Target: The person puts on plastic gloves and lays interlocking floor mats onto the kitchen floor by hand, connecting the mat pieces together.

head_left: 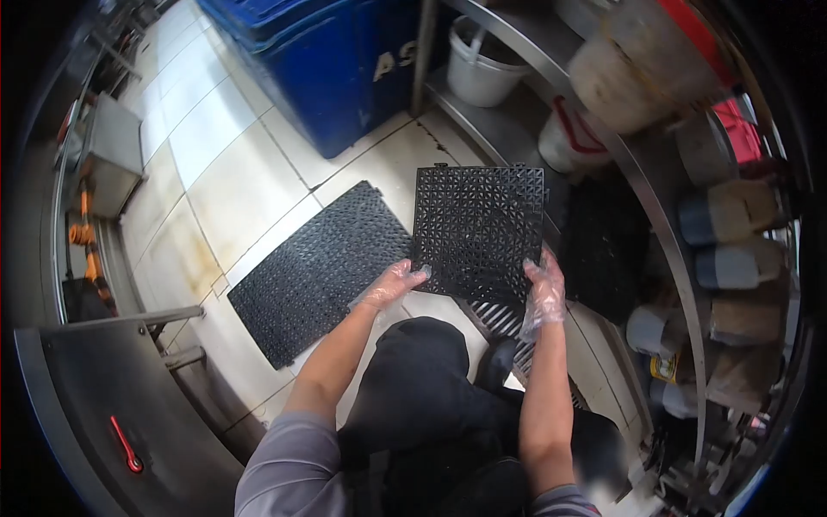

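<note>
Head view: black lattice mat [479,228].
Left hand [396,282] and right hand [544,289]: fingers clasping its left and right edges.

Rough plastic grid mat [478,228], glossy floor tiles [220,151], metal shelf [633,168]

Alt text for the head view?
A person's gloved left hand and right hand hold a black perforated tile by its sides over a pale tiled floor. A textured black mat lies to the left; a blue bin stands beyond, metal shelving at right.
</note>
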